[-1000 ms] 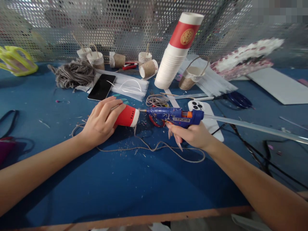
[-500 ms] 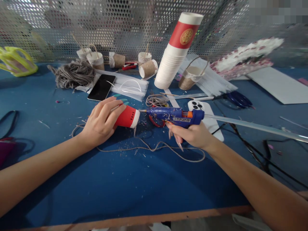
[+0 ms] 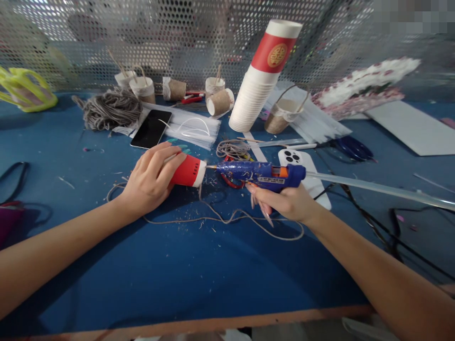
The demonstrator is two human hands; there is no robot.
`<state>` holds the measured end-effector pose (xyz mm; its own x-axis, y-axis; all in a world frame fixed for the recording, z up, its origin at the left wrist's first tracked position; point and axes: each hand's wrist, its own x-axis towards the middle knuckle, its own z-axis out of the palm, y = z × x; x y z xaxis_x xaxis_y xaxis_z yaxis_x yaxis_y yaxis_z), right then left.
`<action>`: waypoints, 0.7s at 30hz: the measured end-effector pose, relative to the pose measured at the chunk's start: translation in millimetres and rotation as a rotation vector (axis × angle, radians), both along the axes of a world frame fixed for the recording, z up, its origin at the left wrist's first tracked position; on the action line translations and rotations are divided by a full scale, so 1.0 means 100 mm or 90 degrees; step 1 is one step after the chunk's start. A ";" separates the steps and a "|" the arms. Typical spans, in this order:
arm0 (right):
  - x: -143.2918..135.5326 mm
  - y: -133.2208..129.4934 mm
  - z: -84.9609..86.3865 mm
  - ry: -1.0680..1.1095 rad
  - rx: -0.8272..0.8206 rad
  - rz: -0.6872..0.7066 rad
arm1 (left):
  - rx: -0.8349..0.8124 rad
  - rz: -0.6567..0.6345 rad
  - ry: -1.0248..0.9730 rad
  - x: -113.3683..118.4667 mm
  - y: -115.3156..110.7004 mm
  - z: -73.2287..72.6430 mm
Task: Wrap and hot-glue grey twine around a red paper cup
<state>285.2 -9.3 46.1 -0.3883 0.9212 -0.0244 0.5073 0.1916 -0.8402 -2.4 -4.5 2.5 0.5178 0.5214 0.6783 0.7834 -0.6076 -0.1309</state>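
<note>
My left hand (image 3: 151, 175) is closed around a red and white paper cup (image 3: 186, 171), which lies on its side with its white end facing right. In my right hand (image 3: 280, 201) is a blue hot glue gun (image 3: 252, 171), its metal nozzle pointing left at the cup's white end. Whether the nozzle touches the cup I cannot tell. A long clear glue stick (image 3: 373, 187) runs out of the gun's back. Thin grey cord (image 3: 227, 221) trails from the cup across the blue table below both hands.
Behind stands a leaning stack of paper cups (image 3: 254, 90), beside several cord-wrapped cups (image 3: 279, 118). Grey yarn (image 3: 110, 109), a black phone (image 3: 151, 129) and clear glue sticks (image 3: 195, 130) lie at back left. Red-handled scissors (image 3: 232, 181) and a white phone (image 3: 314, 166) lie near the gun.
The glue gun has shifted very slightly right and down in my right hand. My left hand and the cup have stayed almost still.
</note>
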 end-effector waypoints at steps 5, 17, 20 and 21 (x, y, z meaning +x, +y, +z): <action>0.04 0.04 -0.08 -0.007 -0.019 0.009 | -0.005 -0.002 -0.006 0.00 0.00 0.00; 0.05 0.04 -0.11 -0.027 -0.012 0.023 | 0.014 0.003 0.002 0.01 0.01 0.01; 0.10 0.07 -0.18 -0.041 -0.002 0.050 | 0.018 -0.004 -0.004 0.01 0.01 0.01; 0.12 0.09 -0.21 -0.043 0.009 0.074 | 0.020 -0.005 -0.004 0.02 0.01 0.01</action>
